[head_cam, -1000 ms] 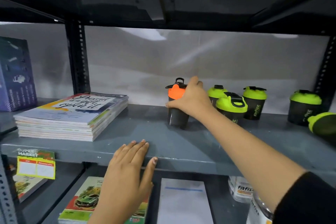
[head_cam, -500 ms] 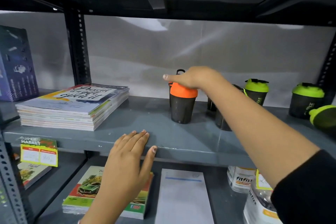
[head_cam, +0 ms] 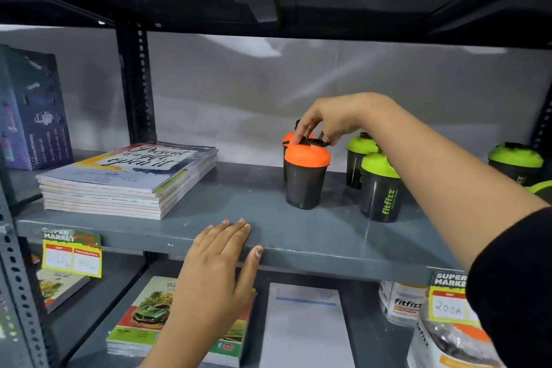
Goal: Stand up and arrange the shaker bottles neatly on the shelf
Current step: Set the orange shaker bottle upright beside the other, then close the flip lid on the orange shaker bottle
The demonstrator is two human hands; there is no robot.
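A dark shaker bottle with an orange lid (head_cam: 306, 179) stands upright on the grey shelf (head_cam: 298, 236), mid-right. My right hand (head_cam: 331, 119) reaches over it and its fingertips pinch the black cap on the lid. A second orange lid (head_cam: 287, 138) peeks out directly behind. To the right stand green-lidded bottles: a near one marked fitfizz (head_cam: 380, 188), one behind it (head_cam: 358, 155) and one farther right (head_cam: 515, 161). Another green-lidded bottle (head_cam: 542, 188) lies at the right edge, mostly hidden by my arm. My left hand (head_cam: 221, 263) rests flat on the shelf's front edge.
A stack of notebooks (head_cam: 128, 179) fills the shelf's left part, with a purple box (head_cam: 33, 110) beyond the upright post (head_cam: 136, 84). The shelf above hangs low. Below lie books (head_cam: 143, 317), a white pad (head_cam: 304, 329), fitfizz packs (head_cam: 401, 305) and price tags (head_cam: 71, 254).
My right hand has shifted from the orange-lidded bottle's side to its top, fingertips now on the cap. The bottle stands upright in about the same spot. My left hand has stayed put.
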